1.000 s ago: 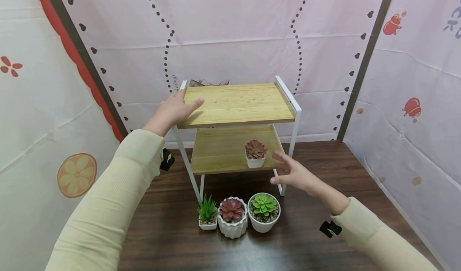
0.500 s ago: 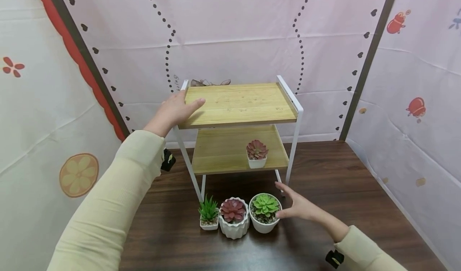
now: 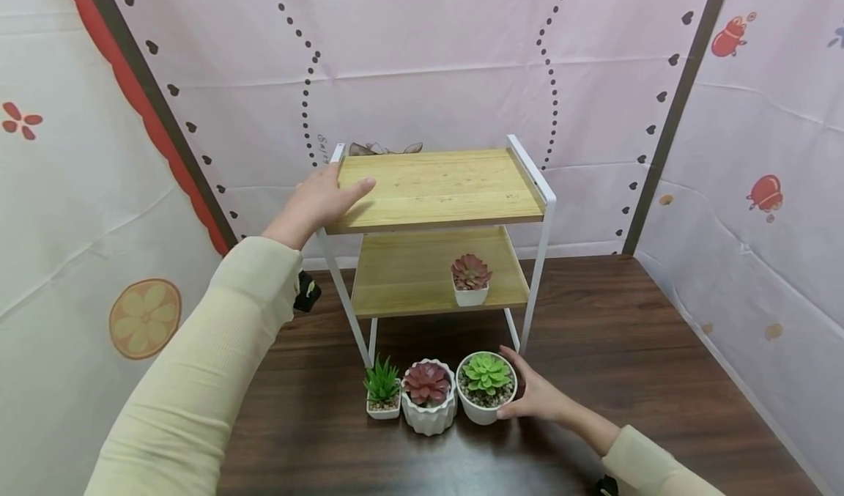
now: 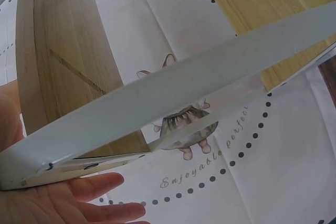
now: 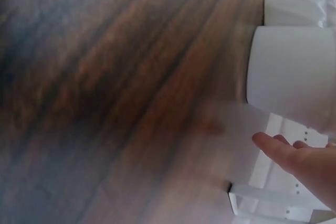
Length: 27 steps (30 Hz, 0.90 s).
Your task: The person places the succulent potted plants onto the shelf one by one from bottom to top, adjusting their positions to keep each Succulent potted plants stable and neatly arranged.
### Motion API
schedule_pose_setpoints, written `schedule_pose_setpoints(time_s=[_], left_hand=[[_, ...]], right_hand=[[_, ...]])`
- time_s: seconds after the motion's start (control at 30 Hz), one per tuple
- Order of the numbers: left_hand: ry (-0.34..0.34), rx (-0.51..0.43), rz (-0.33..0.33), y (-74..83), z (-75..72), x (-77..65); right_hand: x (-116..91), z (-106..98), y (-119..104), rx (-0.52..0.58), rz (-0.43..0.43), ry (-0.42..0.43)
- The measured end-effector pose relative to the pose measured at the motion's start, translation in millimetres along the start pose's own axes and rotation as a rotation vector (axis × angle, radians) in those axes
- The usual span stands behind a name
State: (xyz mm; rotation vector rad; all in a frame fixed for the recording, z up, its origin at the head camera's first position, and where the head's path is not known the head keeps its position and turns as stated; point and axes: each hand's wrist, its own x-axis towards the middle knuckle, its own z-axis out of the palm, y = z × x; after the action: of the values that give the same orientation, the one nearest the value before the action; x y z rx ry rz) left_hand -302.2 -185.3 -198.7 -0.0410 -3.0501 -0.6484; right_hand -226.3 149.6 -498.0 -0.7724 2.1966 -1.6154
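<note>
Green succulent (image 3: 486, 385) on the tabletop (image 3: 310, 437), head view's five o'clock, bracketed by the spread right hand (image 3: 537, 395) (contact unclear), could jostle the fluted pot (image 3: 429, 417) if pushed towards nine; left hand (image 3: 320, 197) relaxed on the rack (image 3: 442, 188), ten o'clock.

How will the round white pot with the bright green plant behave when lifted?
The round white pot looks hard-walled, so probably stiff. Its smooth side may slip. Pebbles around the plant could spill if loose.
</note>
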Motion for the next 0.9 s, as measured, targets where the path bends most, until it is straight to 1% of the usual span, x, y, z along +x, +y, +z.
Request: schedule_pose_setpoints(time_s=[0.1, 0.23, 0.37, 0.57, 0.7, 0.9], left_hand=[[0.0, -0.001, -0.001, 0.0, -0.5, -0.5], [0.001, 0.001, -0.002, 0.0, -0.1, -0.6], [0.005, 0.001, -0.006, -0.6, 0.5, 0.1], [0.004, 0.001, -0.008, 0.2, 0.6, -0.2], [0.01, 0.0, -0.005, 0.5, 0.2, -0.5], [0.009, 0.002, -0.005, 0.7, -0.5, -2.4]], right_hand=[[2, 4, 1, -0.005, -0.019, 0.011], [3, 8, 2, -0.044, -0.024, 0.031], [3, 12, 4, -0.072, -0.045, 0.076], [2, 17, 6, -0.038, -0.099, 0.129], [2, 18, 8, -0.028, -0.106, 0.139], [2, 19, 9, -0.061, -0.086, 0.145]])
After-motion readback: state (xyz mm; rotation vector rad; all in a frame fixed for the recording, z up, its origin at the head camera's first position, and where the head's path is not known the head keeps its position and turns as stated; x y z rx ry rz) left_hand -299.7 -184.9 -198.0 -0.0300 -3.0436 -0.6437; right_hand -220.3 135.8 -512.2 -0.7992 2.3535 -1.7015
